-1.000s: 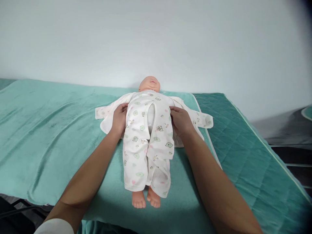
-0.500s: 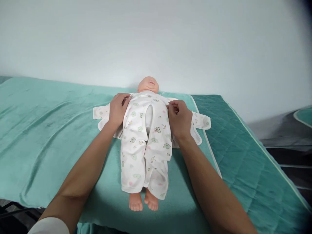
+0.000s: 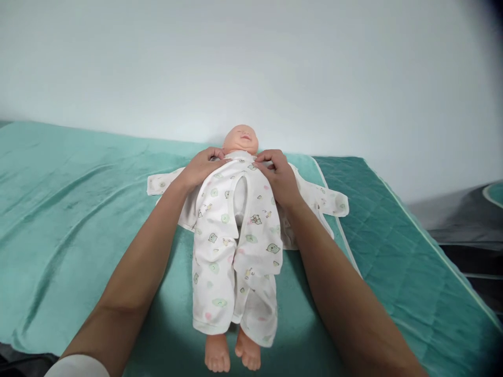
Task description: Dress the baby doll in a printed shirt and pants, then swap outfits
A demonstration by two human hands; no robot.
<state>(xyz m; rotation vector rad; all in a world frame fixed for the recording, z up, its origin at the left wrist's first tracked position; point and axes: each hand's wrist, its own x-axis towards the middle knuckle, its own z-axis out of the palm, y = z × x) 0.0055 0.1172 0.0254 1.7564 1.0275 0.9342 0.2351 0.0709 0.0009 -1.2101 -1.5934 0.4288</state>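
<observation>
The left hand (image 3: 204, 165) and right hand (image 3: 280, 177) touch the doll's (image 3: 240, 139) pants (image 3: 253, 254), which seem soft, light and best held by the top edge, any pinch being unclear.

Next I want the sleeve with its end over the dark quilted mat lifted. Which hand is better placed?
Probably the right hand: it touches the printed trousers on the same side as that sleeve. The left hand is on the opposite side and would have to reach across.
</observation>
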